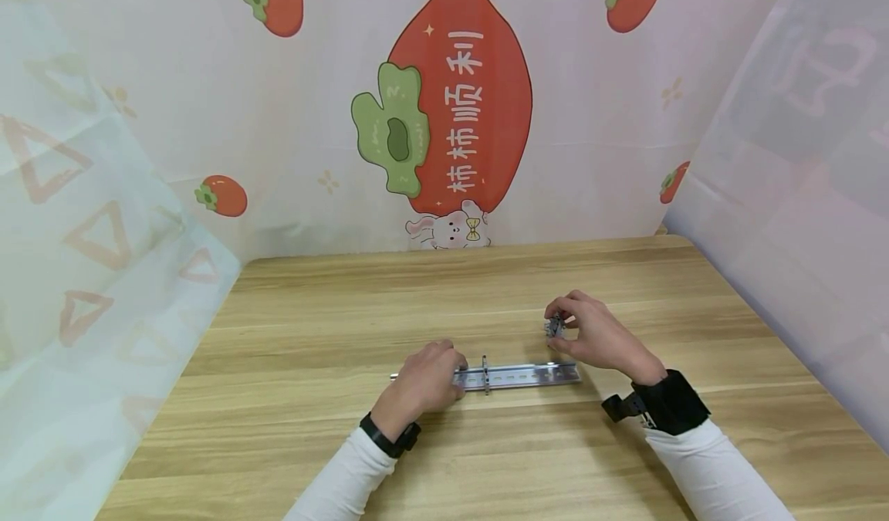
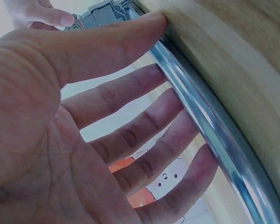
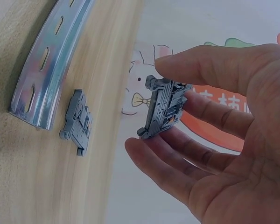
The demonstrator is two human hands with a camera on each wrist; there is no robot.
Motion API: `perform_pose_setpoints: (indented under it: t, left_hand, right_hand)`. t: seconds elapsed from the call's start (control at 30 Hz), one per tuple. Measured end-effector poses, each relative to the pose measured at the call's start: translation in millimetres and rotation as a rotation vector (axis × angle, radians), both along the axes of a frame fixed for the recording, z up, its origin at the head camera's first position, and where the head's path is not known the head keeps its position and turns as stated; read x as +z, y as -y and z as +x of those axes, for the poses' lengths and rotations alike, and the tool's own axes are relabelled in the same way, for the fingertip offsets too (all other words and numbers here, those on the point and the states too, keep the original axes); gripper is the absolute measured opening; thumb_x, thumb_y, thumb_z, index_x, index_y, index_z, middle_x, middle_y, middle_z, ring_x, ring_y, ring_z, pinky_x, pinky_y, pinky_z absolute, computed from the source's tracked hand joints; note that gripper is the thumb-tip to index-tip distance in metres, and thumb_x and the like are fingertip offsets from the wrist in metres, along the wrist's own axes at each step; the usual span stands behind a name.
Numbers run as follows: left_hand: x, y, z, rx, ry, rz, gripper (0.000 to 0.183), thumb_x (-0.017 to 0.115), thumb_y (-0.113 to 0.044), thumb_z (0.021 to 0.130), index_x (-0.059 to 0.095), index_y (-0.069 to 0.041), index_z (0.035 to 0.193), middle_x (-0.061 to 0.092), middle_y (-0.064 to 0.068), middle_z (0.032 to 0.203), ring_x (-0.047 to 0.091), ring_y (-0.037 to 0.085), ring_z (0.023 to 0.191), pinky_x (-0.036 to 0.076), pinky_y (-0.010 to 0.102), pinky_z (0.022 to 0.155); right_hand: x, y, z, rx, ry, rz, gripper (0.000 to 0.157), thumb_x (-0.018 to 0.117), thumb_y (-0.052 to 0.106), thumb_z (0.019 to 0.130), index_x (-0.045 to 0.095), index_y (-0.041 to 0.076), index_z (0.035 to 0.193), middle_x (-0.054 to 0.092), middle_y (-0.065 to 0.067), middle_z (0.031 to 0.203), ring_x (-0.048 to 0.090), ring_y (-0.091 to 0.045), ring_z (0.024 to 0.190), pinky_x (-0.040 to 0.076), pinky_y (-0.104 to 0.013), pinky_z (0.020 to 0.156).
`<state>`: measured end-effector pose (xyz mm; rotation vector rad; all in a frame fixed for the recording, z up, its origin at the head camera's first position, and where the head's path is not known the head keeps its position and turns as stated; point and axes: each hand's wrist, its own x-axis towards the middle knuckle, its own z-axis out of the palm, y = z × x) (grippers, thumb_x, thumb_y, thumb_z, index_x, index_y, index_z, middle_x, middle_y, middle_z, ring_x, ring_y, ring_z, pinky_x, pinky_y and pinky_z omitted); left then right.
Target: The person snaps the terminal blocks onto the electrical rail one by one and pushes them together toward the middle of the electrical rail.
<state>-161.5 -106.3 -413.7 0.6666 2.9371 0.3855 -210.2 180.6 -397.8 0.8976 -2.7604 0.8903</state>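
A slotted metal DIN rail (image 1: 531,375) lies flat on the table, running left to right. My left hand (image 1: 425,378) grips its left part, the thumb on one long edge and the fingertips on the other. Just right of that hand, a grey terminal block (image 1: 486,374) stands across the rail; the left wrist view shows a grey block (image 2: 105,14) beyond the thumb. Above the table, behind the rail's right end, my right hand (image 1: 593,332) pinches another grey terminal block (image 3: 165,107) between thumb and fingers.
One more grey terminal block (image 3: 78,122) lies on the wooden table beside the rail's end in the right wrist view. A printed cloth (image 1: 312,120) with persimmons hangs behind the table (image 1: 292,413), and further cloths hang on both sides.
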Motion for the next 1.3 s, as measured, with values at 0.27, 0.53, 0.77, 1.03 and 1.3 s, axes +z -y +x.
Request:
perform_pose_setpoints:
  t: [0.27, 0.53, 0.77, 1.03, 1.3]
  left_hand:
    - [-0.2, 0.4, -0.2, -0.005, -0.008, 0.003, 0.029, 0.075, -0.024, 0.071, 0.069, -0.012, 0.097, 0.05, -0.005, 0.084, 0.048, 0.013, 0.078, 0.038, 0.028, 0.056]
    - [-0.2, 0.4, -0.8, -0.002, -0.006, 0.0, 0.028, 0.075, -0.024, 0.071, 0.069, -0.013, 0.096, 0.05, -0.005, 0.084, 0.047, 0.013, 0.078, 0.039, 0.029, 0.057]
    - [0.3, 1.5, -0.5, -0.004, -0.003, 0.003, 0.029, 0.075, -0.024, 0.071, 0.069, -0.013, 0.096, 0.05, -0.005, 0.084, 0.047, 0.013, 0.078, 0.039, 0.029, 0.057]
    - [-1.6, 0.8, -0.5, -0.004, -0.007, 0.001, 0.03, 0.076, -0.025, 0.071, 0.069, -0.013, 0.098, 0.051, -0.004, 0.086, 0.049, 0.014, 0.08, 0.039, 0.029, 0.058]
    - [-0.2, -0.5, -0.4, 0.007, 0.011, -0.004, 0.029, 0.076, -0.024, 0.071, 0.069, -0.013, 0.098, 0.05, -0.005, 0.085, 0.047, 0.013, 0.078, 0.039, 0.028, 0.057]
  right_hand:
    - [-0.5, 0.3, 1.2, 0.003, -0.006, -0.006, 0.033, 0.073, 0.014, 0.074, 0.059, 0.01, 0.104, 0.051, -0.004, 0.1, 0.055, -0.023, 0.09, 0.046, -0.032, 0.078]
    - [0.2, 0.3, 1.1, -0.001, 0.0, -0.001, 0.033, 0.072, 0.014, 0.075, 0.059, 0.008, 0.104, 0.051, -0.004, 0.101, 0.055, -0.023, 0.091, 0.046, -0.032, 0.079]
    - [1.3, 0.9, 2.3, 0.006, 0.008, -0.008, 0.033, 0.073, 0.015, 0.075, 0.059, 0.011, 0.105, 0.05, -0.004, 0.101, 0.056, -0.023, 0.091, 0.046, -0.032, 0.078]
    - [0.3, 0.4, 1.6, 0.009, 0.018, -0.008, 0.033, 0.073, 0.016, 0.075, 0.059, 0.01, 0.105, 0.051, -0.004, 0.1, 0.056, -0.024, 0.091, 0.046, -0.034, 0.078]
    - [0.7, 0.3, 1.6, -0.004, 0.031, -0.021, 0.033, 0.073, 0.016, 0.075, 0.059, 0.01, 0.105, 0.05, -0.004, 0.101, 0.057, -0.024, 0.091, 0.046, -0.035, 0.078]
